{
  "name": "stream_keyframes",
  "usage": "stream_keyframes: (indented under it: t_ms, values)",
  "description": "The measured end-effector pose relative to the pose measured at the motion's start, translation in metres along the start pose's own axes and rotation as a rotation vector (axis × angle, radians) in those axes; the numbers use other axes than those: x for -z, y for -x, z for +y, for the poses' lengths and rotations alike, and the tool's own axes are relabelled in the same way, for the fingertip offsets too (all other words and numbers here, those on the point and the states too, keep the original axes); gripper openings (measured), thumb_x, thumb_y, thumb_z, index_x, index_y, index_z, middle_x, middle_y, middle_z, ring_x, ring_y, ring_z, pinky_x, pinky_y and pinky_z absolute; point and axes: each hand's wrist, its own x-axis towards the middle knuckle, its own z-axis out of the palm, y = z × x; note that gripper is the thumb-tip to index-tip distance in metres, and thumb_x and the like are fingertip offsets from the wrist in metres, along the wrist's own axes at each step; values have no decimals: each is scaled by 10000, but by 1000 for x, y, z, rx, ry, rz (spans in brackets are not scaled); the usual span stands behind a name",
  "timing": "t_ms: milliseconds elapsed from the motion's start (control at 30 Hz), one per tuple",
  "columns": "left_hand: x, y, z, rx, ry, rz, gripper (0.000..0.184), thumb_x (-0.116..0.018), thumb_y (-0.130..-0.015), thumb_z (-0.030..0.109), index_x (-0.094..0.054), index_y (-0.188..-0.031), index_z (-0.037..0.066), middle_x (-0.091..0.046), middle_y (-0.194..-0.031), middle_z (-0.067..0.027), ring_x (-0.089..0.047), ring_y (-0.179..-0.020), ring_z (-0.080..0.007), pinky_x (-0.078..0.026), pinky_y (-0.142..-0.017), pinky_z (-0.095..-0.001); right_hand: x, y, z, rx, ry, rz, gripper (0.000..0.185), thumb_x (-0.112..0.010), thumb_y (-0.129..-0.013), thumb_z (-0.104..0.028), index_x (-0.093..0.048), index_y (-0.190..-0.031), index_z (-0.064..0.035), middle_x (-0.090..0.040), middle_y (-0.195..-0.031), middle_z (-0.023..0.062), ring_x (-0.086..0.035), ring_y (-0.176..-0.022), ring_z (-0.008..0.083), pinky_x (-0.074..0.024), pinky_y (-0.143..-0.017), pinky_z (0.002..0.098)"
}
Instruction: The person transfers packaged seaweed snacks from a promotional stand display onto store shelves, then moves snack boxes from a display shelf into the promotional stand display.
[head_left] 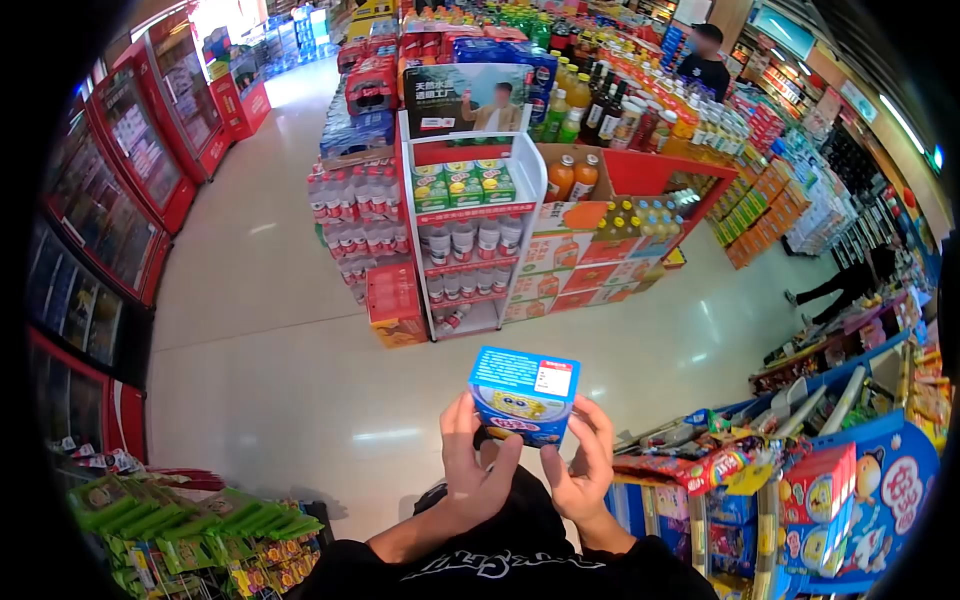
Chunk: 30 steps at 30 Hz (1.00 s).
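A blue box (523, 390) with a yellow cartoon face on its front and a white label on top is held up in front of my body. My left hand (477, 460) grips its left side, the thumb low on the front. On the right side, my right hand (583, 458) holds the same box, fingers along the edge and thumb near the bottom corner. The box is slightly tilted, its top face turned towards me.
Ahead stands a white display rack (470, 225) with bottles and green boxes, beside stacked drinks cartons (545, 253). Red fridges (140, 130) line the left. Snack shelves (820, 500) are at right, green packets (165, 520) lower left. A person (706, 68) is at the back.
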Motion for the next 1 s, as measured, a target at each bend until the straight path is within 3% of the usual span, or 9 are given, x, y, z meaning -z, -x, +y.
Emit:
stream_keyframes:
  t_ms: [133,233,267,333,433,667,767,1000]
  values:
    - [-6,-44,-31,61,-38,91,755,-711,-924,30,-314,-1558,-65,-406,-1441,-196,-519,-1261,-265,-452,-1052,-373,-18,-44,46,-28,-36,-56,525,-757,-841,45,-620,-1344,-14,-488,-1471,259,-569,-1272,353,-482,-1047,428]
    - [-12,-91,-54,115,-92,103,721,-719,-934,59,-359,-1549,-53,-420,-1445,-190,-523,-1270,-263,-465,-1053,-383,-24,-84,85,-116,-125,-145,544,-691,-878,87,-566,-1399,-11,-458,-1502,224,-472,-1399,344,-396,-1147,445]
    - [-15,-108,-63,136,-108,94,722,-720,-934,62,-359,-1550,-52,-423,-1446,-193,-526,-1267,-265,-471,-1050,-386,-28,-104,95,-102,-102,-105,436,-715,-889,35,-621,-1315,29,-509,-1445,265,-609,-1245,361,-502,-1038,419]
    - [-20,-142,-72,170,-140,53,700,-713,-945,66,-370,-1544,-50,-439,-1442,-205,-545,-1253,-273,-498,-1025,-397,-27,-135,118,-84,-33,-133,418,-716,-894,24,-628,-1303,35,-521,-1431,266,-608,-1245,368,-500,-1041,420]
    - [-32,-184,-102,195,-137,-38,695,-672,-940,-18,-352,-1558,-23,-404,-1459,-152,-496,-1326,-248,-478,-1068,-414,-23,-174,154,-77,1,-132,394,-706,-901,20,-641,-1290,26,-535,-1413,263,-610,-1237,370,-502,-1031,419]
    - [-56,-245,-159,334,86,-82,669,-652,-985,19,-293,-1550,14,-505,-1447,-151,-539,-1306,-240,-482,-1057,-395,-23,-236,215,-92,41,-124,346,-687,-895,28,-659,-1237,-15,-529,-1444,250,-579,-1266,389,-471,-1052,433]
    - [-57,-269,-176,389,91,-93,657,-648,-988,17,-302,-1548,22,-524,-1422,-145,-559,-1285,-240,-489,-1043,-386,-28,-255,233,-132,35,-199,384,-691,-887,54,-623,-1261,-4,-509,-1475,268,-536,-1345,385,-438,-1106,442]
    - [-61,-343,-230,632,266,-52,636,-659,-981,30,-343,-1531,-15,-523,-1377,-160,-563,-1266,-248,-502,-1044,-387,-63,-309,271,-253,143,-252,470,-704,-881,23,-604,-1340,5,-502,-1491,238,-557,-1320,375,-447,-1099,433]
